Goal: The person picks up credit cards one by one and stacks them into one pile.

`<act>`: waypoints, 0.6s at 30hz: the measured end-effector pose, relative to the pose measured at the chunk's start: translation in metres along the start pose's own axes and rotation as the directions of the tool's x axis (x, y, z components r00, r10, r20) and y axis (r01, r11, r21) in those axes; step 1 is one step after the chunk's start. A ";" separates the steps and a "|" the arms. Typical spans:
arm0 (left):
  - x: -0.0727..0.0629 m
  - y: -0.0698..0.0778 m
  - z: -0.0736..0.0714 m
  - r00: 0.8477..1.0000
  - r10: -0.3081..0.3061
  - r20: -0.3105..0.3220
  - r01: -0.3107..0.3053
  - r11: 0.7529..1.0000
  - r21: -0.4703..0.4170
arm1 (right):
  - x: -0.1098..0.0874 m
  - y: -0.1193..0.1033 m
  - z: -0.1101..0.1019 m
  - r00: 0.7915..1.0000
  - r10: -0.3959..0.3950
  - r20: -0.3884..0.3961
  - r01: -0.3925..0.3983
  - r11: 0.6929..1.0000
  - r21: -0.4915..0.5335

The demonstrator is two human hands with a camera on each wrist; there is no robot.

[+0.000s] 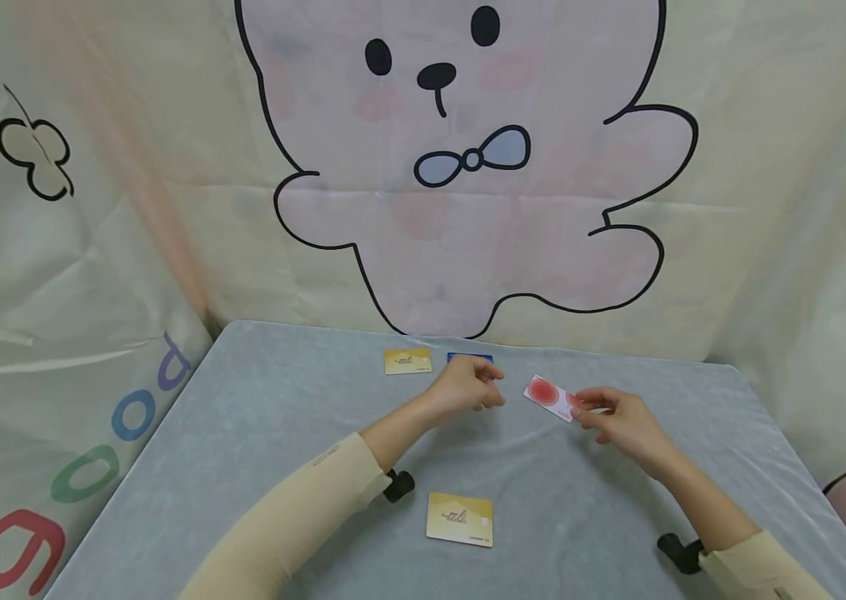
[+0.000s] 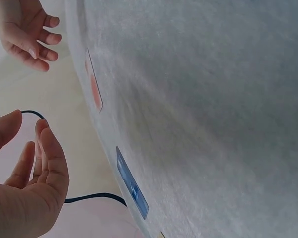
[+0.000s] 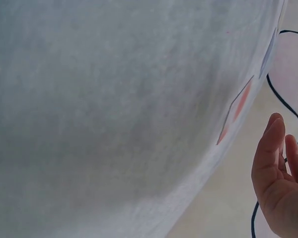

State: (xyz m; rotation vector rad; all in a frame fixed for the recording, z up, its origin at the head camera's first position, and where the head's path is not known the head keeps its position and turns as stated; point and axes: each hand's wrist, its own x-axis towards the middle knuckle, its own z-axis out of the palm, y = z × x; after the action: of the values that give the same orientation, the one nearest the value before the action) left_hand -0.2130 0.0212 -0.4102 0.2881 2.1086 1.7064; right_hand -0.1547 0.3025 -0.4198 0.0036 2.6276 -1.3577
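Note:
My left hand [image 1: 464,387] hovers over the table, just in front of a blue card [image 1: 460,356] that it partly covers in the head view. Its fingers curve loosely around nothing, as the left wrist view confirms. To the right lies a white card with red circles [image 1: 545,392], set at a slant. My right hand [image 1: 621,423] is at that card's right end, overlapping its edge in the head view. In the left wrist view a gap separates the right hand [image 2: 29,33] from the red-and-white card [image 2: 95,89], and its bent fingers hold nothing.
One yellow card [image 1: 407,361] lies left of the blue one near the table's back edge. Another yellow card [image 1: 459,518] lies closer to me, between my forearms. Grey cloth covers the table [image 1: 280,400]. A printed curtain [image 1: 468,250] hangs behind it.

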 end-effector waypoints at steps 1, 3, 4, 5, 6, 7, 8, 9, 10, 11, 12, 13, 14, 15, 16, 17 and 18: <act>0.001 0.000 0.001 1.000 -0.003 -0.001 0.003 1.000 -0.006 | 0.002 0.001 0.000 1.000 0.004 0.002 -0.004 1.000 -0.004; 0.004 0.000 0.003 1.000 -0.003 -0.001 0.003 1.000 -0.011 | 0.005 0.002 0.000 1.000 0.012 0.006 -0.012 1.000 -0.011; 0.005 0.000 0.005 1.000 -0.003 0.000 0.003 1.000 -0.015 | 0.007 0.003 0.000 1.000 0.013 0.007 -0.013 1.000 -0.013; 0.006 0.000 0.006 1.000 -0.001 0.000 0.001 1.000 -0.018 | 0.009 0.003 0.000 1.000 0.015 0.008 -0.015 1.000 -0.014; 0.006 0.000 0.007 1.000 -0.001 0.002 0.001 1.000 -0.018 | 0.011 0.004 0.000 1.000 0.016 0.009 -0.015 1.000 -0.015; 0.007 0.000 0.008 1.000 -0.001 0.006 0.001 1.000 -0.015 | 0.012 0.005 0.000 1.000 0.017 0.009 -0.017 1.000 -0.017; 0.007 0.000 0.009 1.000 -0.001 0.007 0.001 1.000 -0.010 | 0.013 0.006 -0.001 1.000 0.018 0.012 -0.018 1.000 -0.019; 0.008 0.000 0.010 1.000 -0.003 0.010 0.003 1.000 -0.006 | 0.015 0.007 -0.001 1.000 0.019 0.016 -0.019 1.000 -0.025; 0.009 0.000 0.011 1.000 -0.005 0.016 0.005 1.000 -0.002 | 0.016 0.008 -0.001 0.999 0.025 0.020 -0.024 0.999 -0.033; 0.009 0.000 0.012 1.000 -0.007 0.019 0.007 1.000 0.001 | 0.017 0.008 -0.001 0.999 0.037 0.023 -0.036 0.998 -0.041; 0.010 0.000 0.013 1.000 -0.009 0.022 0.009 1.000 0.003 | 0.018 0.009 -0.001 0.999 0.047 0.028 -0.046 0.998 -0.050; 0.011 -0.001 0.014 1.000 -0.012 0.025 0.011 1.000 0.006 | 0.019 0.010 -0.001 0.998 0.060 0.030 -0.058 0.996 -0.061; 0.012 -0.001 0.015 1.000 -0.014 0.024 0.013 1.000 0.004 | 0.020 0.011 -0.001 0.997 0.071 0.034 -0.068 0.995 -0.073; 0.013 -0.001 0.017 1.000 -0.016 0.024 0.016 1.000 0.002 | 0.022 0.012 -0.001 0.996 0.083 0.034 -0.080 0.993 -0.084; 0.014 -0.001 0.018 1.000 -0.018 0.025 0.018 1.000 -0.002 | 0.023 0.013 -0.001 0.995 0.096 0.031 -0.093 0.991 -0.093; 0.016 -0.001 0.020 1.000 -0.019 0.024 0.020 1.000 -0.006 | 0.025 0.014 -0.001 0.994 0.102 0.029 -0.098 0.990 -0.102; 0.017 -0.002 0.022 0.999 -0.022 0.024 0.022 1.000 -0.008 | 0.026 0.015 -0.001 0.994 0.105 0.026 -0.101 0.989 -0.110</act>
State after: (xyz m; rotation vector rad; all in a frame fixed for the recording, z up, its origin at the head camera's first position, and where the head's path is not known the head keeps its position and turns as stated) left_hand -0.2184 0.0470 -0.4185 0.2801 2.0794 1.6906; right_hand -0.1793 0.3096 -0.4359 0.1006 2.6317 -1.1706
